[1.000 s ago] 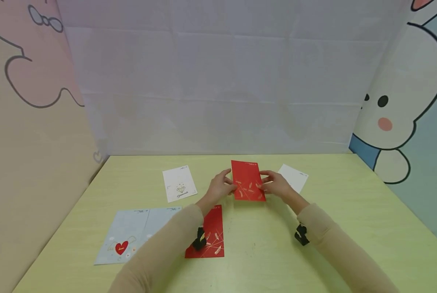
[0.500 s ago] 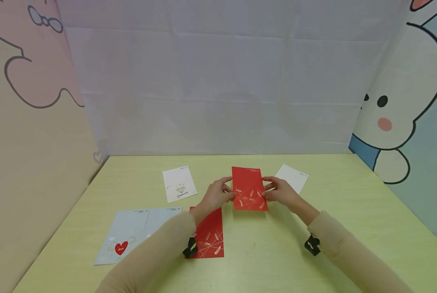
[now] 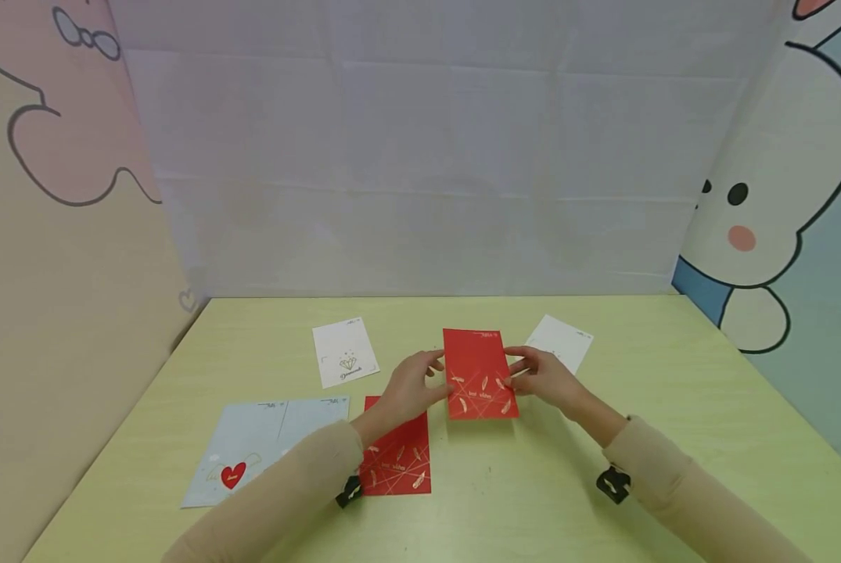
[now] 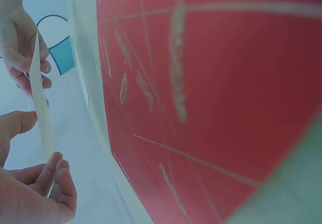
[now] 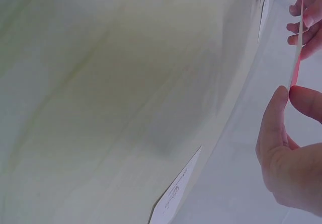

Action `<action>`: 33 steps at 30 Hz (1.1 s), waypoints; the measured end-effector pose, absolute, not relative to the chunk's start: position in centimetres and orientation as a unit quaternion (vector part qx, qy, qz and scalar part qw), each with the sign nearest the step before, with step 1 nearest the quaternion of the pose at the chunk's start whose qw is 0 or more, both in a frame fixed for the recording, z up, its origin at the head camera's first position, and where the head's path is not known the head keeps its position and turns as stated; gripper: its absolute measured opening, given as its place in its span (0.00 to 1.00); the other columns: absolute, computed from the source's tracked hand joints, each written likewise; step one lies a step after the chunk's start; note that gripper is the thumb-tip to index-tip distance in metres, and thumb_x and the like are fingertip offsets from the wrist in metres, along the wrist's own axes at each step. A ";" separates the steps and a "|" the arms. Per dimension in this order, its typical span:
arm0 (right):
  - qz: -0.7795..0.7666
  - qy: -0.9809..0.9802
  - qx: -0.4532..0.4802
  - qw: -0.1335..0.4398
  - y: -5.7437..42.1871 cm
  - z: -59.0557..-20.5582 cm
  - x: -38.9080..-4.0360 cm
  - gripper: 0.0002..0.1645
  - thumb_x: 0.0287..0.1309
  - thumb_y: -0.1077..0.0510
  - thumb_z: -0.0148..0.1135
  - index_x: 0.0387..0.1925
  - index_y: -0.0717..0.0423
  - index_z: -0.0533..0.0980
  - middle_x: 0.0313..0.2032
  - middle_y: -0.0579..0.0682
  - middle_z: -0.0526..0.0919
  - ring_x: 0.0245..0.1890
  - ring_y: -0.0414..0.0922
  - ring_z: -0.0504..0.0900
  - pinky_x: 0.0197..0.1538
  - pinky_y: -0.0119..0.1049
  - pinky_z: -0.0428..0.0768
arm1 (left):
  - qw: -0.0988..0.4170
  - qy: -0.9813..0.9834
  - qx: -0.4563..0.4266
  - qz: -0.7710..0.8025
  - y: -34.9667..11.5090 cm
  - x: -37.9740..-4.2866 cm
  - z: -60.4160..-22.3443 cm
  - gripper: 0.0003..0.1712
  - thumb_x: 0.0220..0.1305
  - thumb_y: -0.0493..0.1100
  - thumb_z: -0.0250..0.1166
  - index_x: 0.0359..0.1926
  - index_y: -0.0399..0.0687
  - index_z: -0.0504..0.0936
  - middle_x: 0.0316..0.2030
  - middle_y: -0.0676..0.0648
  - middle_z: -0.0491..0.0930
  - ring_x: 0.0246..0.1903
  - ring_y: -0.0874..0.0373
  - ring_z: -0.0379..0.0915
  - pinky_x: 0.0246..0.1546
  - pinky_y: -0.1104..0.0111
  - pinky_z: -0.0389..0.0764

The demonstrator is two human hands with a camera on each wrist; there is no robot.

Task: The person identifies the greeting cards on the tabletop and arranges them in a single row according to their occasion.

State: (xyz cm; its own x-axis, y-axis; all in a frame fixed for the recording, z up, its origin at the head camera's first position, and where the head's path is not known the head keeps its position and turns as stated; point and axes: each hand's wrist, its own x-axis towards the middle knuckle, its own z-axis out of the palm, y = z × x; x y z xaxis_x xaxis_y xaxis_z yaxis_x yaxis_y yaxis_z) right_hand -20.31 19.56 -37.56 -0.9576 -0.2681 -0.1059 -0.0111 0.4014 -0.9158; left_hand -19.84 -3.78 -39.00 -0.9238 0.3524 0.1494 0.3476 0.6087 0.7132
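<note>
Between my two hands a red card with gold feather prints is held up, tilted, just above the table. My left hand pinches its left edge between thumb and fingers. On the opposite edge, my right hand pinches in the same way. Both wrist views show the card edge-on, as a thin pale strip in the left one. A second red card with the same print lies flat below my left wrist, partly covered by it. In the left wrist view that red card fills much of the frame.
A pale blue card with a red winged heart lies at the left, partly under my left sleeve. Two white cards rest farther back: a diamond-print card on the left, another white card behind my right hand. A white cloth backdrop stands behind the table.
Both hands have drawn the held red card down the view, toward me. My left forearm has shifted left, so more of the flat red card shows. The other cards stay put.
</note>
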 end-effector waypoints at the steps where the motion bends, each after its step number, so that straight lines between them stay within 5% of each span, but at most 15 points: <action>1: -0.540 0.829 -0.083 0.120 19.5 -37.5 -20.1 0.31 0.52 0.68 0.56 0.58 0.68 0.59 0.39 0.60 0.73 0.34 0.48 0.76 0.39 0.44 0.76 | 0.001 0.900 0.198 0.389 -3.9 -19.7 -39.0 0.34 0.52 0.47 0.65 0.59 0.40 0.65 0.42 0.48 0.73 0.41 0.55 0.68 0.35 0.69 0.72; 16: -0.551 0.820 -0.081 0.132 19.0 -38.1 -17.5 0.29 0.51 0.66 0.58 0.56 0.67 0.63 0.35 0.56 0.76 0.32 0.48 0.78 0.38 0.41 0.77 | -0.003 0.929 0.235 0.287 -5.4 -16.8 -39.0 0.38 0.48 0.52 0.67 0.57 0.38 0.68 0.39 0.48 0.71 0.37 0.59 0.63 0.29 0.74 0.71; 33: -0.513 0.842 -0.082 0.147 18.1 -39.2 -15.9 0.26 0.49 0.67 0.59 0.52 0.67 0.67 0.30 0.51 0.77 0.29 0.45 0.77 0.35 0.37 0.77 | 0.023 0.941 0.250 0.228 -6.3 -15.0 -39.3 0.36 0.44 0.56 0.69 0.52 0.40 0.73 0.40 0.48 0.72 0.37 0.59 0.64 0.32 0.70 0.72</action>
State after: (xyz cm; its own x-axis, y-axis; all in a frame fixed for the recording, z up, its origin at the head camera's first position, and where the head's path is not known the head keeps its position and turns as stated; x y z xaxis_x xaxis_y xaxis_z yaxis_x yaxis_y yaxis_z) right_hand -15.88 18.10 -39.19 -0.9433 -0.2887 -0.1640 0.0136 0.4597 -0.8880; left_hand -15.00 -6.26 -39.27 -0.8739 0.4812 0.0697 0.4598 0.7714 0.4399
